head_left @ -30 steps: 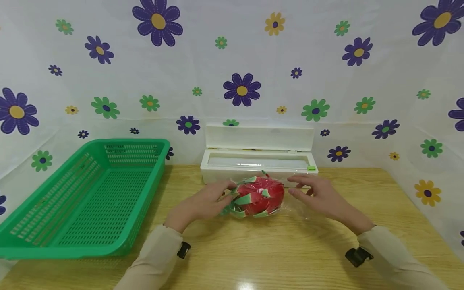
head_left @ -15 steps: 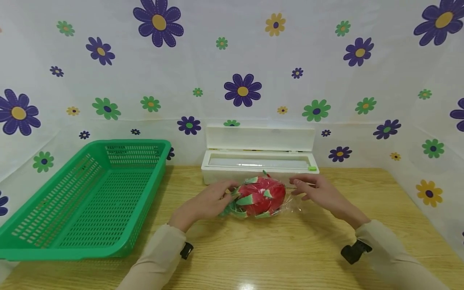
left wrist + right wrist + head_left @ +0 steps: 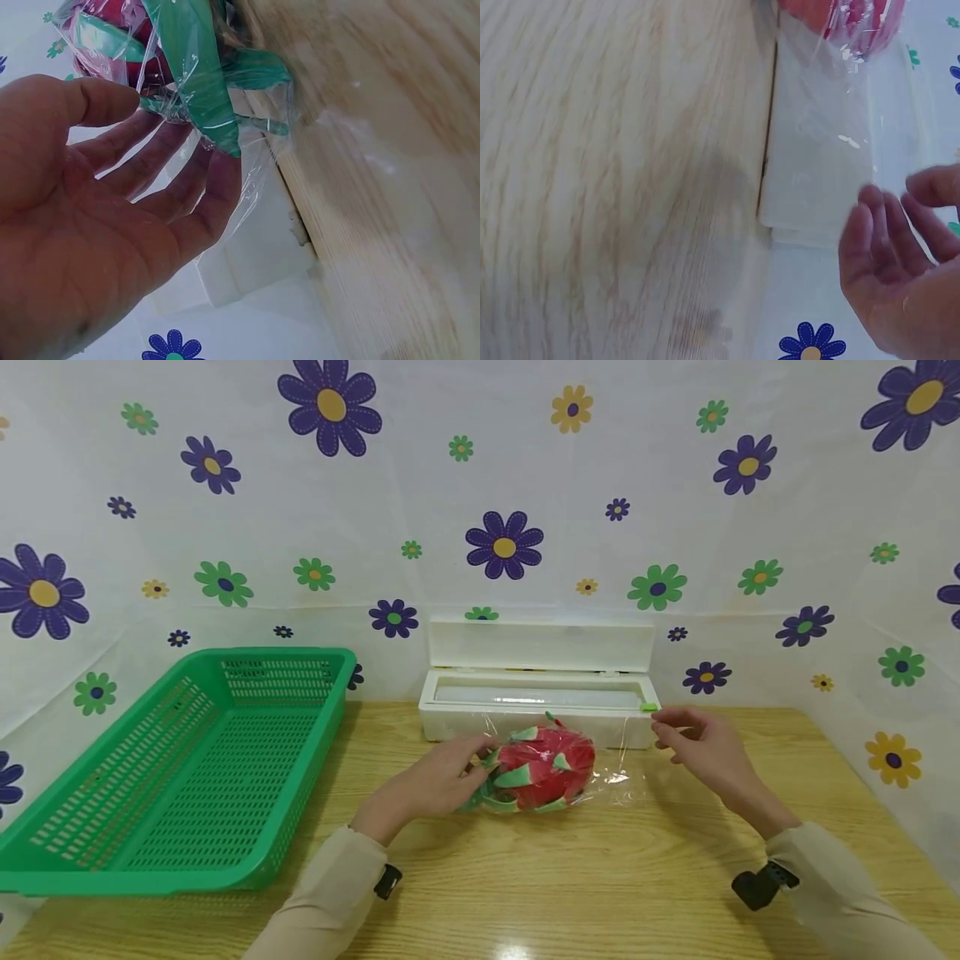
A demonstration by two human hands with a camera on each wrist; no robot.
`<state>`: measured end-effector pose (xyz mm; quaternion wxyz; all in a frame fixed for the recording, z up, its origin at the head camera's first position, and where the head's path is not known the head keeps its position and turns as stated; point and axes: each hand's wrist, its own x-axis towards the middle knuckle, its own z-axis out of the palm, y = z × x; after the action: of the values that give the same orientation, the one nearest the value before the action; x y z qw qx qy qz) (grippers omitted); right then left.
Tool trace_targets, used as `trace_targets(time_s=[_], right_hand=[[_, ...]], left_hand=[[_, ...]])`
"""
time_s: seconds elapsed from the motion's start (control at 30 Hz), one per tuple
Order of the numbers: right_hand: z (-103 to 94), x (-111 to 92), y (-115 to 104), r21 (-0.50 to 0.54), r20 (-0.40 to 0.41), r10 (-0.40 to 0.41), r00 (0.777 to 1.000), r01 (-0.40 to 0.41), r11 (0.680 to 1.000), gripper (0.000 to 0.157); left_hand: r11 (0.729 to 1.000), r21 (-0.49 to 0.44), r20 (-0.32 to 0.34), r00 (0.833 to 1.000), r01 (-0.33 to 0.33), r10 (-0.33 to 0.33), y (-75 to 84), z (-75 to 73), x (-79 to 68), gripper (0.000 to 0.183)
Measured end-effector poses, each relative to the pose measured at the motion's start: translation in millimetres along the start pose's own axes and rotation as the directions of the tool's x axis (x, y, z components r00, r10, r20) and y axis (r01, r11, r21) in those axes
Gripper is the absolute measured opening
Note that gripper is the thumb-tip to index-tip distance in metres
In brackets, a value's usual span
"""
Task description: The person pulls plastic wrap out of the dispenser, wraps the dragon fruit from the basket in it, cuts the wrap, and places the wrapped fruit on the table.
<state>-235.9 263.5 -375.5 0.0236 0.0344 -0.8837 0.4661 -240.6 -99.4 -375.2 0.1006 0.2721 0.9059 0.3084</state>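
Right hand [image 3: 708,756]: shifted out toward 3 o'clock since the earlier frame, away from the dragon fruit [image 3: 546,768], with clear film [image 3: 618,777] now drawn into a sheet between them; directions are clock-face as the head camera sees them, 12 being the far side.
Wrapping: looks partly done, I judge, since film covers the fruit's body and leafy end, while the flap at 3 o'clock stands loose and would be what is left to settle.
Right fingers: thumb and forefinger together at the flap's outer edge, apparently pinching it (transparent stuff, so the contact itself is hard to see).
Left hand [image 3: 433,781]: at the fruit's 9 o'clock end as in the earlier frame, thumb and fingers curled round the wrapped leafy tip.
Fruit: roughly where it was, mid-counter [image 3: 547,877], lying lengthwise between the two hands; whether it bears fully on the wood I cannot tell.
White box [image 3: 450,725]: just beyond the fruit at 12 o'clock, lid [image 3: 540,643] raised, roll [image 3: 540,697] inside, green slider [image 3: 648,707] at its right end; unchanged.
Green basket [image 3: 150,882]: well out at 9 o'clock, past the left hand; unchanged.
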Motion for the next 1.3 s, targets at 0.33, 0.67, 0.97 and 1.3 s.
trace_targets(time_s=[0.33, 0.67, 0.97, 1.3], right_hand=[[7.7, 21, 6, -0.084, -0.008, 0.050, 0.999, -0.050, 0.995, 0.074], [8.4, 26, 10, 0.030, 0.003, 0.062, 0.998, -0.063, 0.998, 0.061], [7.2, 31, 10, -0.062, 0.047, 0.057, 0.997, -0.055, 0.997, 0.072], [3.4, 35, 20, -0.049, 0.107, 0.021, 0.994, -0.016, 0.999, 0.077]], left_hand=[[1.000, 0.000, 0.014, 1.000, -0.008, 0.008, 2.1, -0.8, -0.4, 0.039], [1.000, -0.014, 0.025, 1.000, -0.001, 0.002, 0.3, 1.5, -1.1, 0.042], [0.991, 0.129, 0.006, 1.000, 0.028, -0.029, 15.3, -30.5, 20.1, 0.039], [0.947, 0.238, 0.158, 0.970, -0.218, 0.183, 102.8, -28.1, 123.3, 0.030]])
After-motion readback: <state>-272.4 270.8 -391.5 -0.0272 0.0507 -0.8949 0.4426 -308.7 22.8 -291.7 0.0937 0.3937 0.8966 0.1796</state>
